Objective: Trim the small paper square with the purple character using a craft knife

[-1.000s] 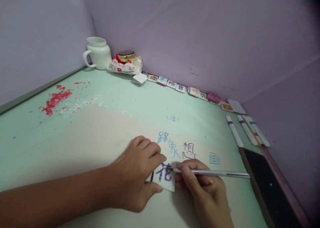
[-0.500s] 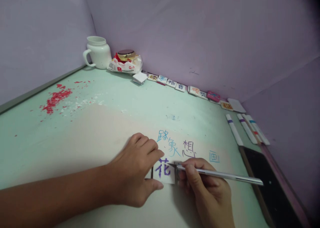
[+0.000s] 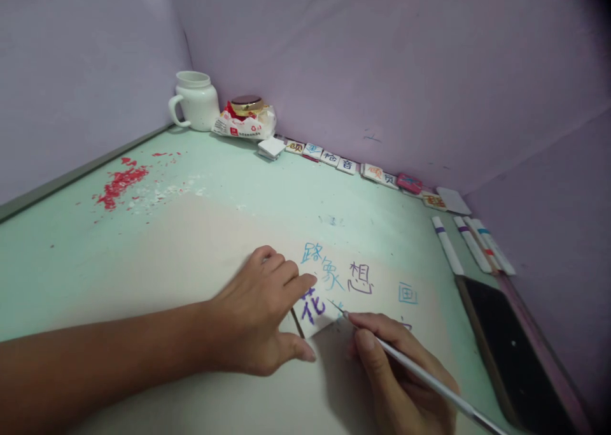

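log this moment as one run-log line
left hand: pressing tile flat | right hand: grip on knife, tip at tile's right edge | near: phone, markers, table

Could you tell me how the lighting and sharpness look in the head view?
Head view: dim, soft light with a purple cast; the left hand shadows the small tile; the top right corner goes dark; the craft knife is slightly blurred; no glare.

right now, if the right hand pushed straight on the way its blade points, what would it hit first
Probably the white tile with the purple character: the right hand aims its thin metal knife up-left, tip at the tile's right edge. Left hand lies beyond.
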Tool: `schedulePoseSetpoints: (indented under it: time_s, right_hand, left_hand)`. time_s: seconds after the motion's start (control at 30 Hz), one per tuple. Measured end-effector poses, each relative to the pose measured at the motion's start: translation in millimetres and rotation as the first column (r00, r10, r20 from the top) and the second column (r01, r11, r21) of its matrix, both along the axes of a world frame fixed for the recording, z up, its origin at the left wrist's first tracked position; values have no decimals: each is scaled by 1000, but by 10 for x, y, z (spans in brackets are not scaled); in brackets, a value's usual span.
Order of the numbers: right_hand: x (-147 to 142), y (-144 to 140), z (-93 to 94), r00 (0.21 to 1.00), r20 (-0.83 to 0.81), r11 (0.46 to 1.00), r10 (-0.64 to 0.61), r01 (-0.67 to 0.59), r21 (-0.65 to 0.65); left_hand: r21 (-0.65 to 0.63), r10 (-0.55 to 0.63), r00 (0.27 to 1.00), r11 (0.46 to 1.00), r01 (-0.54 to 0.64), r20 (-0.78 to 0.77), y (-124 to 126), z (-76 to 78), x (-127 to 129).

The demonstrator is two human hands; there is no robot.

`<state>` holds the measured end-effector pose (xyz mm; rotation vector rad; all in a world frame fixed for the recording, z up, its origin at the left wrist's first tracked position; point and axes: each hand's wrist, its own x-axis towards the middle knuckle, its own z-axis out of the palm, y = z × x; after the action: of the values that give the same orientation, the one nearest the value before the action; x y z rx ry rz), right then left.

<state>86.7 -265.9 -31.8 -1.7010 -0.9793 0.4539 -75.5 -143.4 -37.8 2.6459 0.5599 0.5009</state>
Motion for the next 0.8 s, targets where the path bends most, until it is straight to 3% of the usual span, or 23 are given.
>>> schedulePoseSetpoints:
  time_s: [0.17,0.33,0.5,0.6,0.67,0.8]
  right_hand:
    - [-26,-121,29,995,41,995,92,-91,-36]
    - [-18,-170,6,993,69,995,94,-91,-46]
    - [83,-170,-24,973,-97,977,211,-208,36]
    - [211,-163,-12,907,-301,954,296,-295,48]
    - [311,-156,1,815,-456,926,357,-373,60]
    - [441,-138,47,653,-665,908,362,-408,94]
  left_hand:
    - [-54,-36,998,998,39,54,14,25,-29]
    - [-84,-216,976,973,216,17,108,62,-27]
    - [-75,-186,983,980,185,-1,145,86,4]
    - [-48,-113,993,992,113,-15,102,105,-6]
    - [-29,-67,997,997,67,-26,67,112,-20]
    - [21,-41,999,999,42,-30,12,106,-35]
